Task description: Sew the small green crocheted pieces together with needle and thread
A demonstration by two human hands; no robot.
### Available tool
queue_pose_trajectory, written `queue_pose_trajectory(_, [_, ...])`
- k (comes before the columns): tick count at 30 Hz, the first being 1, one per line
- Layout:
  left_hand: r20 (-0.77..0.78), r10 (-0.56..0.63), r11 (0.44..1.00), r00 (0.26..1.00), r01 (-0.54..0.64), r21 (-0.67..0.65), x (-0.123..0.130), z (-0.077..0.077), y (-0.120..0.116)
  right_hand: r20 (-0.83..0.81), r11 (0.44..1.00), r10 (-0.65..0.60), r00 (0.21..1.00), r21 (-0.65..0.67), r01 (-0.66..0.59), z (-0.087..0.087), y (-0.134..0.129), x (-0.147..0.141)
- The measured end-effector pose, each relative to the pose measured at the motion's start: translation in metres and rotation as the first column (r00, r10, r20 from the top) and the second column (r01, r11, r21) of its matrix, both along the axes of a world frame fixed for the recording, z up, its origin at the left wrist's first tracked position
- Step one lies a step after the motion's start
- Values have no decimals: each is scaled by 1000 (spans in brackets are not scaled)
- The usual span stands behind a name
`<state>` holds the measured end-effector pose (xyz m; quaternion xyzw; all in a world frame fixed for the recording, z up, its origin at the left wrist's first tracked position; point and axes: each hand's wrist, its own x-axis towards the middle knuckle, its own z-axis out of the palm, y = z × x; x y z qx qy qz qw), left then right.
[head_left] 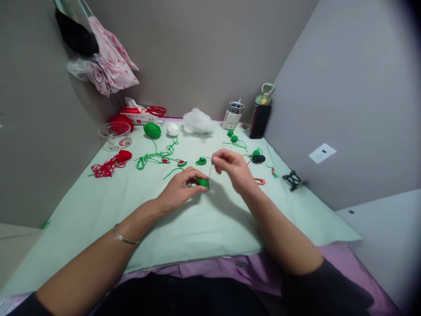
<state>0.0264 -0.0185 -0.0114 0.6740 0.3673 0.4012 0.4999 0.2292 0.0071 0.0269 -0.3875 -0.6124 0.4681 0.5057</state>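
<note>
My left hand point(179, 188) is closed, its thumb and fingers pinching a small green crocheted piece point(203, 182) just above the table. Up and to the right, my right hand point(232, 166) pinches a thin strand of thread point(210, 170) that runs down to the piece. A short dark line, perhaps a needle, sticks out leftward from those fingertips. Just beyond the hands lies a small green crocheted ring point(201, 161). Left of it are a green, white and red crocheted slice point(182, 163) and a smaller red one point(165, 161) beside loose green yarn point(154, 156).
A red yarn tangle point(110, 166), green ball point(152, 130), white ball point(173, 129) and stuffing point(198, 121) lie beyond. Tissue box point(140, 116), plastic tub point(115, 136), pen can point(233, 115), bottle point(261, 103) and phone point(261, 121) stand behind. A black stand point(295, 180) is rightward.
</note>
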Motion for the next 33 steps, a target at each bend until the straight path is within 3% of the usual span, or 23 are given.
queue_pose_trajectory(2, [-15,-41,999,999,41,-9,2,-1,-1,-164,994,-100,981,-63,91,3,8,12])
queue_pose_trajectory(3, [-20,-54,998,998,53,-14,2,-1,-2,-213,990,-100,972,-122,75,4,12,18])
queue_pose_trajectory(5, [-30,-62,998,998,62,-17,1,0,-1,-245,962,7,969,-262,-73,6,16,27])
queue_pose_trajectory(7, [-43,-76,997,996,74,-30,-1,-1,1,-256,897,161,953,-366,-249,7,16,29])
queue_pose_trajectory(9, [-54,-100,993,994,97,-61,-3,-2,2,-291,856,203,935,-411,-314,8,16,29])
queue_pose_trajectory(12, [-67,-122,989,990,116,-88,-4,-6,3,-368,888,27,929,-419,-192,9,19,32])
queue_pose_trajectory(16, [-85,-166,977,982,152,-148,-4,-6,1,-458,926,-225,860,-375,43,13,30,50])
queue_pose_trajectory(21, [-95,-195,965,976,174,-195,-3,-6,0,-547,909,-395,738,-346,231,16,38,71])
queue_pose_trajectory(24, [-91,-229,961,969,210,-182,-4,-8,1,-593,894,-446,671,-337,296,17,40,78])
queue_pose_trajectory(30, [-139,-280,960,950,272,-73,-6,-4,1,-598,879,-476,644,-317,355,12,46,90])
queue_pose_trajectory(33, [-125,-295,955,947,287,-80,-4,0,-2,-603,881,-472,643,-287,377,10,48,94])
